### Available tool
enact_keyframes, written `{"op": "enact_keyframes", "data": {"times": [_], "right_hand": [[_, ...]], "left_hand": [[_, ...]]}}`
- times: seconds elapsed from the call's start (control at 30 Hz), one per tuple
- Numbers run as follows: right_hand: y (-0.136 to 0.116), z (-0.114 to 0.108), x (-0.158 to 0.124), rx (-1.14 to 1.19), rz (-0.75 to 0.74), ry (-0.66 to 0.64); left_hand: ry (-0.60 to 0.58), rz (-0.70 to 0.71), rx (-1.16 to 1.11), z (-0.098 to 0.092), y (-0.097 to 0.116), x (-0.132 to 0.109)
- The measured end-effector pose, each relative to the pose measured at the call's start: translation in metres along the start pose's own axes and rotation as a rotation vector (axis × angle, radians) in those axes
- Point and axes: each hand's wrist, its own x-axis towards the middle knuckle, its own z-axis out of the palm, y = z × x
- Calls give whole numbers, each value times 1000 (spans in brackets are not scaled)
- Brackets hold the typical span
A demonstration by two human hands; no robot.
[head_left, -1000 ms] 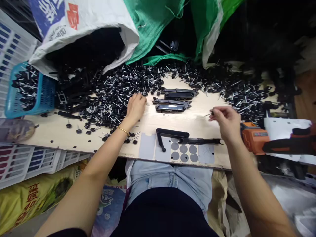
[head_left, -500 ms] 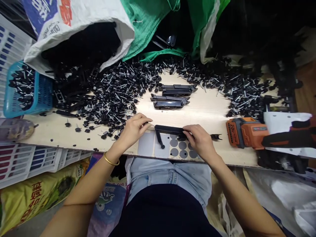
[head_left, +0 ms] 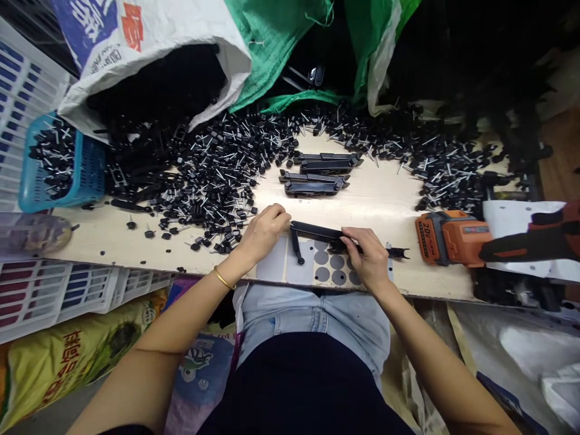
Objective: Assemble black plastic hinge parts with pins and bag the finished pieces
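Note:
My left hand (head_left: pixel 267 229) is closed in a pinch at the left end of a black hinged plastic bracket (head_left: pixel 315 231). Its fingertips cover the black-headed screw whose thin metal shank showed there a moment earlier. One short arm of the bracket hangs down from that end, over grey pads. My right hand (head_left: pixel 367 254) grips the bracket's right end between thumb and fingers, and a forked black piece (head_left: pixel 397 252) sticks out beyond that hand. Several similar folded black brackets (head_left: pixel 316 186) lie on the wooden table farther from me.
Black-headed screws (head_left: pixel 212 157) lie heaped at the left, back and right. A blue basket (head_left: pixel 88 178) of them stands at the far left. An orange and black power tool (head_left: pixel 453 238) rests at the right. White (head_left: pixel 167 24) and green sacks (head_left: pixel 267 54) stand behind.
My left hand has moved right, right up to the bracket's left end, and the metal shank is now hidden. The bracket tilts slightly more, its right end lower.

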Motion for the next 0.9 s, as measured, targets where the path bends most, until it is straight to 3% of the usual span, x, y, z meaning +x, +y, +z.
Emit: {"op": "enact_keyframes", "data": {"times": [0.13,0.33,0.5,0.73,0.9], "right_hand": [[3,-1,4,1,-34,-8],[2,0,2,45,29,-40],[2,1,1,57,30,-34],[5,0,-5,53,-43,-68],[22,4,-25,-115,-134,-209]], "left_hand": [[-84,98,122,-4,8,8],[-116,166,111,-5,-5,14],[-153,229,166,-5,0,11],[-178,218,-130,6,-12,9],[-208,108,-258,18,-24,4]]}}
